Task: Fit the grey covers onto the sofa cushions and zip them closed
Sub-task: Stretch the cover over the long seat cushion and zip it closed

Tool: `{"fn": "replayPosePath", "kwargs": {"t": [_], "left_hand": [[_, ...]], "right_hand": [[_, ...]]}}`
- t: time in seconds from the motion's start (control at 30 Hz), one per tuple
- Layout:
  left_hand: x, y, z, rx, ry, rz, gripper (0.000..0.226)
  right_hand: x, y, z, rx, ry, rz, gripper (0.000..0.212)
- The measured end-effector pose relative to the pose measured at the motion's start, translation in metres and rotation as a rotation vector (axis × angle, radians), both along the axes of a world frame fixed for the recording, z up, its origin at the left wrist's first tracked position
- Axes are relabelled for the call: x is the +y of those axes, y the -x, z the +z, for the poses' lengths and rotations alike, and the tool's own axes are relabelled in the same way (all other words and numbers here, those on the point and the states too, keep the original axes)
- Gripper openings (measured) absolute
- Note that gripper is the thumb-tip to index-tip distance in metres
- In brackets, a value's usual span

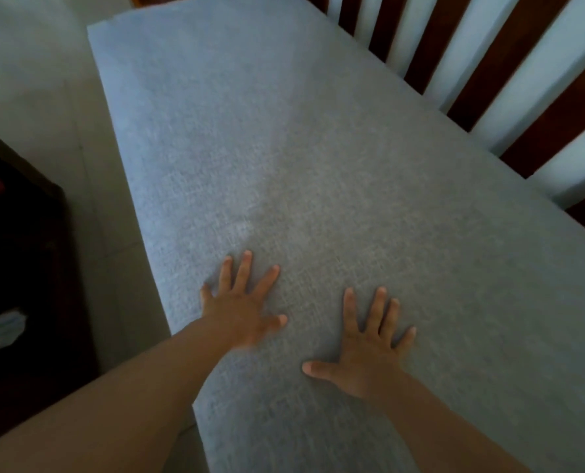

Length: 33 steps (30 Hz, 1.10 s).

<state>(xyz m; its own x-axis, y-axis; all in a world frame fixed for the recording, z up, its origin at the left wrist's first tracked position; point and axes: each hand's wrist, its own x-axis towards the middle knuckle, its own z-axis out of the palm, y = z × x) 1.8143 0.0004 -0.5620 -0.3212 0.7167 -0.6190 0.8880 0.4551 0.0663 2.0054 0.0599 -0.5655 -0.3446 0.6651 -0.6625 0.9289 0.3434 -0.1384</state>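
A long sofa cushion in a grey woven cover point(284, 148) fills the middle of the view, running from the near edge to the far left corner. The fabric lies smooth over it, and no zip shows from here. My left hand point(243, 302) lies flat on the cover near its left edge, fingers spread and straight. My right hand point(366, 346) presses flat on the cover a little nearer to me, fingers also spread. Neither hand grips the fabric.
Dark wooden slats of the sofa back point(489, 80) run along the cushion's right side, with white wall between them. Pale tiled floor point(45, 97) lies to the left. A dark piece of furniture point(18, 268) stands at the left edge.
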Motion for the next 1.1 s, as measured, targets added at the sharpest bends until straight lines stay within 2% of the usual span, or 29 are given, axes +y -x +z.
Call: {"fn": "replayPosePath", "kwargs": {"t": [0.17, 0.33, 0.5, 0.63, 0.83, 1.0, 1.1], "left_hand": [[0.034, 0.025, 0.010, -0.030, 0.058, -0.038, 0.100], [0.062, 0.045, 0.005, -0.049, 0.087, -0.097, 0.123], [0.101, 0.088, -0.005, -0.060, 0.018, -0.194, 0.122], [0.135, 0.146, -0.002, -0.050, -0.043, -0.286, 0.109], [0.152, 0.267, 0.008, -0.001, 0.021, -0.212, 0.120], [0.159, 0.301, 0.020, -0.028, 0.071, -0.131, 0.123], [0.175, 0.302, 0.024, -0.047, 0.064, -0.048, 0.107]], "right_hand": [[0.022, 0.023, 0.007, -0.059, 0.103, -0.009, 0.148], [0.048, 0.059, 0.010, -0.082, 0.097, -0.118, 0.156], [0.065, 0.089, 0.013, -0.167, 0.092, -0.223, 0.163], [0.099, 0.138, 0.022, -0.125, 0.003, -0.311, 0.149], [0.129, 0.260, 0.018, 0.003, 0.006, -0.164, 0.137], [0.140, 0.303, 0.018, 0.088, 0.042, 0.079, 0.123], [0.165, 0.303, 0.026, 0.138, -0.022, 0.003, 0.106]]}}
